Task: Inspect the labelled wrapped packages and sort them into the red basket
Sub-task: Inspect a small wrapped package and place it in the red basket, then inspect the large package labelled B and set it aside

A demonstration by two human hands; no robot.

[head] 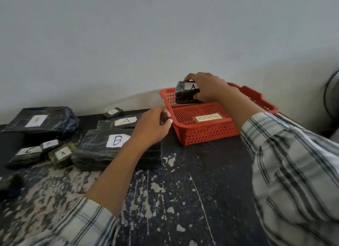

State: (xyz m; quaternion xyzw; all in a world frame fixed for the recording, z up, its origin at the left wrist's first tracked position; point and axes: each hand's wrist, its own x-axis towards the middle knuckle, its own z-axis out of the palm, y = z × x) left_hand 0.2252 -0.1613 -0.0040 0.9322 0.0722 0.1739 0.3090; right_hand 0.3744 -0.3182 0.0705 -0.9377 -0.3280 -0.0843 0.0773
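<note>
A red perforated plastic basket (207, 134) with side handles stood at the right, with a paper strip (208, 116) reading ABNORMAL inside it. Over its far left corner a small black film-wrapped package marked A (184, 97) was held tilted in the right hand (207, 89). To the left lay a large flat black package marked B (91, 156), a thinner package marked A (108, 124) just behind it, a bulky package marked 4 (53, 124) further left, and a small block marked C (23, 157).

A plain pale wall (146, 35) rises behind a worn black table (183, 181); a fan (332, 99) stands right.
</note>
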